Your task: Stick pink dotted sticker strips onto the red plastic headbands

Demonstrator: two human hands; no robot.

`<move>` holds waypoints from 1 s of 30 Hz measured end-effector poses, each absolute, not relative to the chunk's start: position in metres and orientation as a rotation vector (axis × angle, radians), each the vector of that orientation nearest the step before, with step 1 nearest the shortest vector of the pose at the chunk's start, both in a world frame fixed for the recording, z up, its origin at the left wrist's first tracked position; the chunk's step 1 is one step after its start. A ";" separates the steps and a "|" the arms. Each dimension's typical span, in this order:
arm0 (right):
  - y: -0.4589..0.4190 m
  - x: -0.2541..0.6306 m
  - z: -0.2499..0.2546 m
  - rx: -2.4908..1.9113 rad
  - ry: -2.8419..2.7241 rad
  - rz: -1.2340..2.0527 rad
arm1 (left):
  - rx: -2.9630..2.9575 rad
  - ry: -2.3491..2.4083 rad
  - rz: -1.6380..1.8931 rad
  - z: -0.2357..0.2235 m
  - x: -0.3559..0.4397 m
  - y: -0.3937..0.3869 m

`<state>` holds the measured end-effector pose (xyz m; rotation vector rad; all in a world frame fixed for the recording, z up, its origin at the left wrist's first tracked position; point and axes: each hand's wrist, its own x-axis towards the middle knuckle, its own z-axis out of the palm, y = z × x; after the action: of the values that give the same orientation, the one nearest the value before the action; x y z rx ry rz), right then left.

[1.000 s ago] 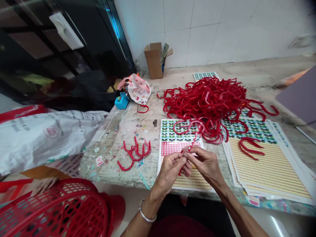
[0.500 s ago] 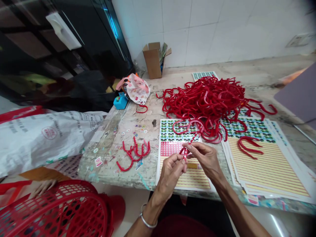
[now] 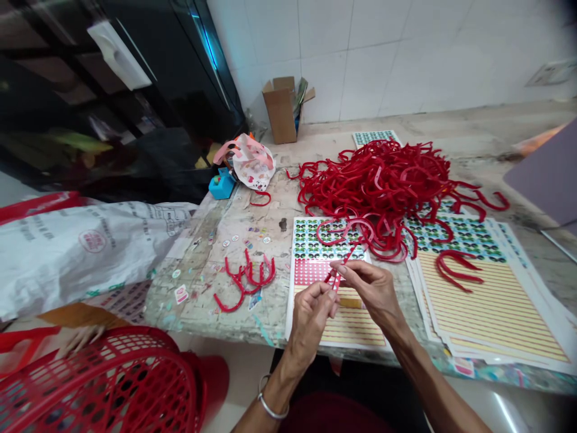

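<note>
Just above a sticker sheet [image 3: 333, 329], my left hand [image 3: 312, 311] pinches a thin red curved strip [image 3: 336, 281] between thumb and fingers. My right hand [image 3: 370, 287] is closed too, its thumb and fingertips on the same strip close to my left fingertips. Pale pink dotted marks show along the strip, and a thin spotted end sticks up past my right fingers. My fingers hide part of it. The sheet underneath has green-and-blue eye-like prints, a pink dotted block and yellow striped rows.
A large heap of red curved strips [image 3: 378, 180] lies behind my hands. More sticker sheets [image 3: 496, 307] are stacked to the right. Several red strips [image 3: 232, 305] lie left. Behind stand a cardboard box [image 3: 280, 114] and a patterned bag [image 3: 255, 165]. A red basket [image 3: 112, 367] is below left.
My hands stay at nearly the same spot. The red strip has turned slightly between my fingers, and my right fingertips have shifted a little along it.
</note>
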<state>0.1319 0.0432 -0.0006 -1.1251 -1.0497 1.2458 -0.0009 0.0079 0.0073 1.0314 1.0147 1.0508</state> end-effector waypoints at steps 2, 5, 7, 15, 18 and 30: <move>0.044 0.132 -0.001 -1.118 -1.050 1.245 | 1.040 1.026 1.078 0.006 -0.001 0.007; 0.043 0.132 0.000 -1.107 -1.034 1.265 | 1.056 1.023 1.095 0.006 -0.001 0.007; 0.041 0.132 0.001 -1.113 -1.051 1.256 | 1.073 1.018 1.058 0.008 -0.002 0.007; 0.026 0.132 0.000 -1.083 -1.365 0.947 | 1.136 1.002 0.977 0.023 -0.001 0.015; 0.027 0.136 -0.001 -1.077 -1.354 1.042 | 1.171 1.021 0.991 0.021 -0.002 0.012; 0.035 0.146 0.001 -0.853 -1.192 1.606 | 1.297 0.941 0.942 0.018 -0.014 0.004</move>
<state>0.1459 0.0346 0.0010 -0.8530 -1.1923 1.6059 -0.0136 0.0044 0.0180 1.2969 0.9414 0.9423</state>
